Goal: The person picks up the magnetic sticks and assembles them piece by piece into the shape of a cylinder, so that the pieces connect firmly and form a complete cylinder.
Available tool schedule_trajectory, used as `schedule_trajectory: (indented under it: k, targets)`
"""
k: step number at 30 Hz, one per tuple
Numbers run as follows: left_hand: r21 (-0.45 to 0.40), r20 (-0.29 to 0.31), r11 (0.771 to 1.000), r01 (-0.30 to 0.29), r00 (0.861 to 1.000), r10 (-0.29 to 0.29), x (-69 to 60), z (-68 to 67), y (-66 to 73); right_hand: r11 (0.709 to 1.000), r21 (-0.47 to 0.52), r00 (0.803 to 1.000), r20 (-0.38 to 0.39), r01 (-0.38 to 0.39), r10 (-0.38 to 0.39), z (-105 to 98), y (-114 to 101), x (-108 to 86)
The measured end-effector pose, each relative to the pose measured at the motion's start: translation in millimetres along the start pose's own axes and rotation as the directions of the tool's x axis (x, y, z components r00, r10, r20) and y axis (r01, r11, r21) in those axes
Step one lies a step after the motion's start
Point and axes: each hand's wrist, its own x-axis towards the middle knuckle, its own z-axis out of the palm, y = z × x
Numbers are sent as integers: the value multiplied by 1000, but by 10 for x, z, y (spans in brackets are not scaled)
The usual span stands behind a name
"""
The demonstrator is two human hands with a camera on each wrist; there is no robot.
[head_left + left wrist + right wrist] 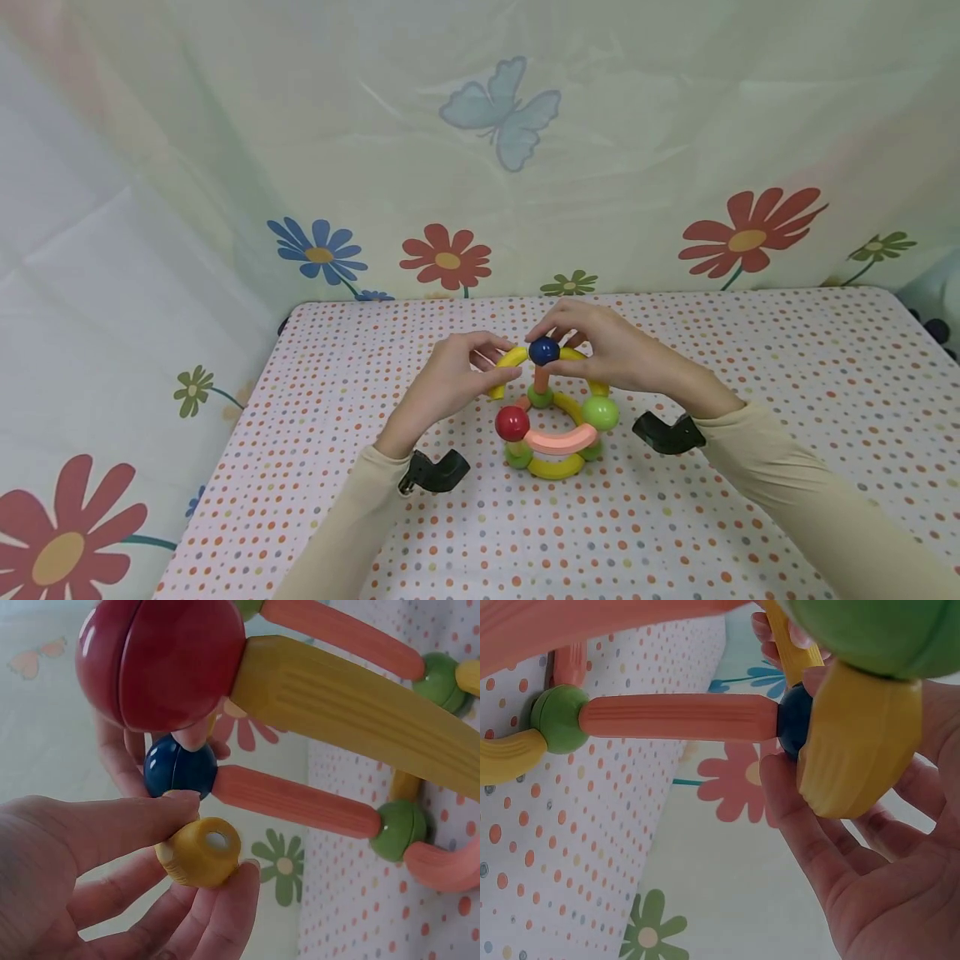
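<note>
My left hand (459, 372) pinches a curved yellow rod (512, 358) between thumb and fingers. One end of that yellow rod (199, 853) meets the dark blue ball (544, 351); its other end is free and shows a pale round spot. With thumb and fingertips my right hand (626, 348) grips the blue ball. The ball tops a straight coral rod (296, 801). A second curved yellow rod (861, 742) runs from the blue ball to a large green ball (601, 412). Lower and nearer, a red ball (512, 423) joins a curved pink rod (560, 441).
The structure's base ring has small green balls (517, 455) and curved pieces, among them a yellow one (557, 467), lying on the dotted tablecloth (465, 542). Behind the table hangs a flowered curtain (337, 150). Dark wrist devices (667, 433) sit at both cuffs.
</note>
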Motion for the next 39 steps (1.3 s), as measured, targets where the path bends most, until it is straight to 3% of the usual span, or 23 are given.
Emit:
schedule_trajectory:
  k: [5, 8, 13, 19, 23, 29, 35, 39]
  targets:
    - [-13, 16, 1000, -4, 1000, 4, 25, 13, 8, 1000, 14, 1000, -2, -6, 6, 8, 12, -1]
    - [-92, 45, 996, 5, 999, -1, 30, 10, -24, 1000, 18, 1000, 2, -5, 5, 11, 18, -6]
    - [-276, 134, 958, 79, 990, -43, 41, -29, -82, 999, -37, 999, -25, 20, -21, -45, -56, -56]
    - [-367, 190, 922, 121, 980, -53, 70, -87, -122, 985, -112, 980, -130, 135, -149, -90, -333, -174]
    - [-398, 196, 908, 131, 979, -55, 78, -104, -113, 968, -133, 974, -58, 210, -220, 36, -529, -253]
    - [-396, 184, 907, 141, 980, -72, 89, -105, -82, 955, -208, 977, 86, 211, -197, 234, -676, -329]
    - [-393, 178, 907, 153, 980, -88, 84, -104, -60, 945, -236, 974, 73, 227, -216, 347, -648, -326]
    - [-394, 169, 904, 165, 980, -106, 69, -103, -60, 955, -190, 973, 56, 229, -222, 396, -630, -316]
